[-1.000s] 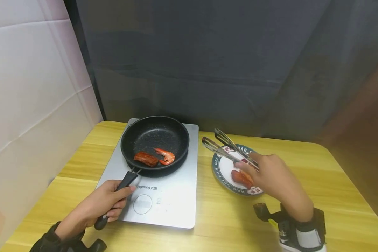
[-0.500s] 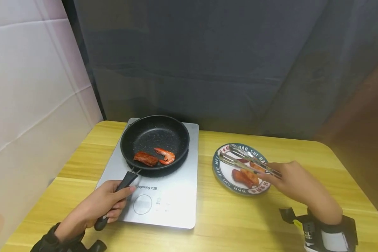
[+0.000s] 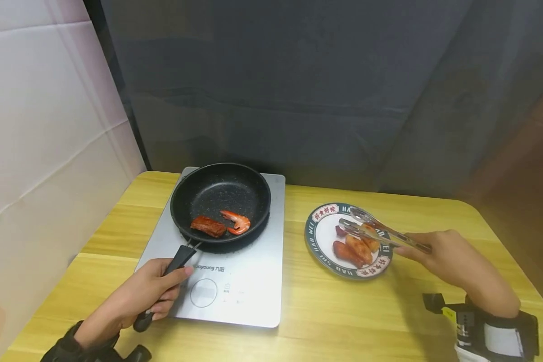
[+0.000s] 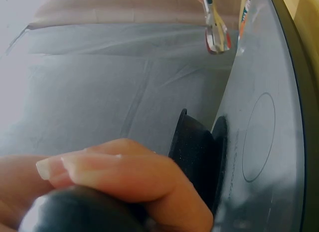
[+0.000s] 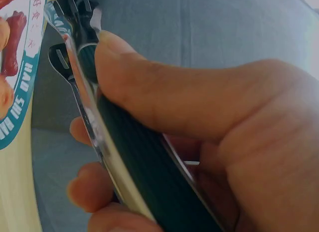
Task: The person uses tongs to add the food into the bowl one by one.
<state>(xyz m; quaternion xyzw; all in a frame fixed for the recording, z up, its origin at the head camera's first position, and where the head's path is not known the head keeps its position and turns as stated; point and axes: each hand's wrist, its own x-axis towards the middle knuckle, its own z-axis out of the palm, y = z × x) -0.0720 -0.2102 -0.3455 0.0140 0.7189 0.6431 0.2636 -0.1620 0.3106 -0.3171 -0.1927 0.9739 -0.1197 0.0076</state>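
In the head view my left hand [image 3: 156, 291] grips the black handle [image 3: 181, 258] of a frying pan [image 3: 223, 193]. A browned piece of meat [image 3: 208, 227] and a red shrimp [image 3: 238, 223] lie in the pan's near side. My right hand [image 3: 448, 257] holds metal tongs [image 3: 395, 234] above the right part of a plate [image 3: 314, 250]; their two tips stand apart, with nothing seen between them. In the right wrist view, the thumb presses the tongs' green handle [image 5: 144, 157]. The plate bears a reddish-brown chicken piece [image 3: 347, 255], golden pieces [image 3: 359, 249] and a small dark red piece [image 3: 340, 231].
Under the pan is a silver induction cooker [image 3: 253, 291] with a round control mark. Both stand on a yellow wooden table [image 3: 326, 322]. A dark grey cloth [image 3: 276, 100] hangs behind, and a white cloth wall [image 3: 50, 125] rises at the left.
My right hand and the tongs have moved right, from the plate's left side to its right part, uncovering more of the food. My left hand keeps its hold on the pan handle.
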